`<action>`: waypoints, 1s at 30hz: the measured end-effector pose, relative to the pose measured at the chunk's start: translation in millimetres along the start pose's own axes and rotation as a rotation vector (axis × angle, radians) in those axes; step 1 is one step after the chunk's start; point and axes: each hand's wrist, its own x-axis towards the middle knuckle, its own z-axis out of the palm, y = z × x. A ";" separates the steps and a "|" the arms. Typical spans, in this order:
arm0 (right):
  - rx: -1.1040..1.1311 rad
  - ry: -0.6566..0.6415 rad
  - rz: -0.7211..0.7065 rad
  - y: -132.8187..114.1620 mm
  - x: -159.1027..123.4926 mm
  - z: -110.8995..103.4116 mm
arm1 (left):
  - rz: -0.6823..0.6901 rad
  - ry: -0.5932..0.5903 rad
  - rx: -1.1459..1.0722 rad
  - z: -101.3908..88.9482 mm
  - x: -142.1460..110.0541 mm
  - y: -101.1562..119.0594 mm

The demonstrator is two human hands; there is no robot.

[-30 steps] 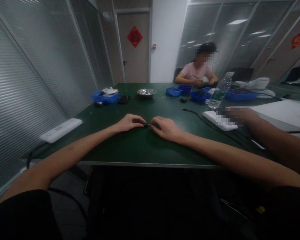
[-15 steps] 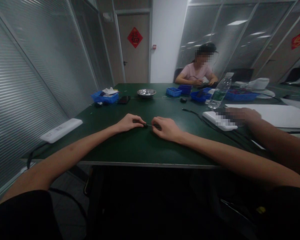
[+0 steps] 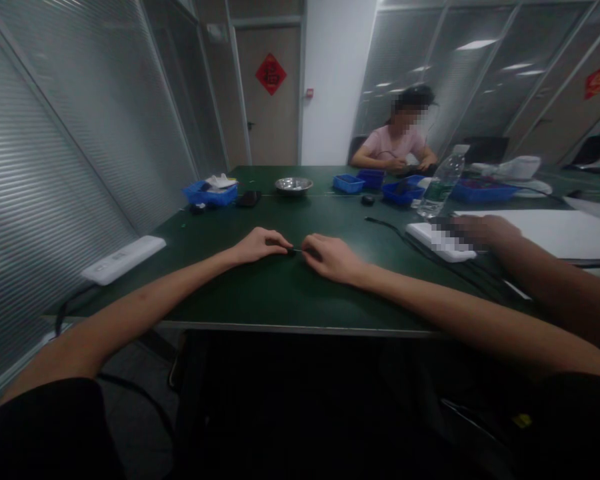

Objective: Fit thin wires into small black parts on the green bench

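My left hand [image 3: 260, 245] rests on the green table, thumb and fingers pinched on a small black part [image 3: 291, 252] too small to name. Facing it, my right hand [image 3: 334, 257] is closed around what looks like a small screwdriver. Its thin metal shaft [image 3: 299, 251] points left and meets the black part or ends right beside it. My fingers hide most of the handle.
Behind my hands stand a metal bowl [image 3: 293, 186], a dark phone-like object [image 3: 249, 199] and blue bins [image 3: 210, 194]. A bottle [image 3: 443, 183], a white power strip [image 3: 437, 241] and a co-worker's hand [image 3: 485, 230] are at right. Another white strip [image 3: 125, 259] lies left.
The fingers of my right hand have shifted slightly on the tool, and less of its dark handle shows. My left hand stays in place with the black part.
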 end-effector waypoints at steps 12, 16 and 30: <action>0.035 -0.034 -0.013 -3.5 0.9 -2.2 | 0.010 -0.044 -0.009 2.4 -0.3 8.5; 0.026 -0.023 0.009 -4.9 0.3 -3.4 | 0.000 -0.084 -0.041 1.2 0.2 11.8; -0.081 -0.053 0.132 -3.5 1.0 -2.6 | -0.151 0.060 0.125 -33.5 0.0 -21.4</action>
